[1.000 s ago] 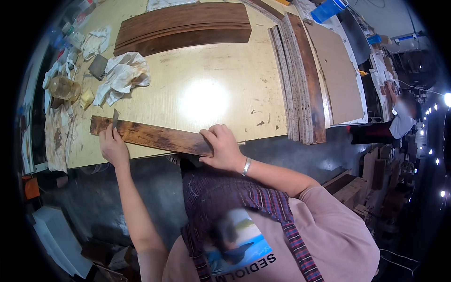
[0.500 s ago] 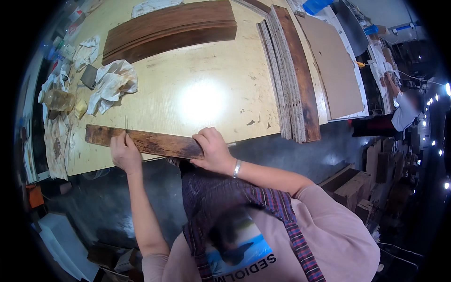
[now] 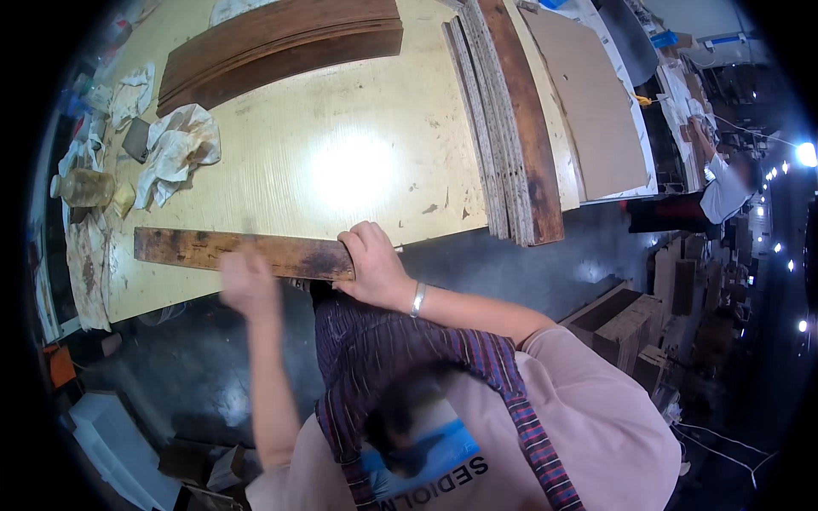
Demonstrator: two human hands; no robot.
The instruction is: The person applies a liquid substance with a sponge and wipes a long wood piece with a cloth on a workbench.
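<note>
Because it is lying along the near edge of the pale yellow wooden bench [image 3: 264,153], the long, narrow brown wooden plank with dark patches [image 3: 179,248] is offering both hands an easy reach, its right end coming out to the bench's very rim. The bare right hand [image 3: 375,268] is gripping that end, fingers curling over the far side and thumb bracing the near side, presumably so that the wood is not sliding or turning. The bare left hand [image 3: 250,281] is showing as a blur over the plank's middle; by the look of it, it is gripping a thin grey blade [image 3: 249,226], though only a faint streak is rising above the fingers, and whether the blade is touching the wood I cannot tell. Near the left edge, a crumpled, stained white rag [image 3: 183,145], a small flat grey block [image 3: 135,140] and a clear jar with yellowish contents [image 3: 88,188] are clustering, probably for the left hand's convenience. Toward the far left corner, wide dark brown moulded boards [image 3: 281,47] are lying together, while along the right side a tight row of brown-faced planks with speckled grey sides [image 3: 537,128] is running lengthwise, likely being kept clear of the elbows
</note>
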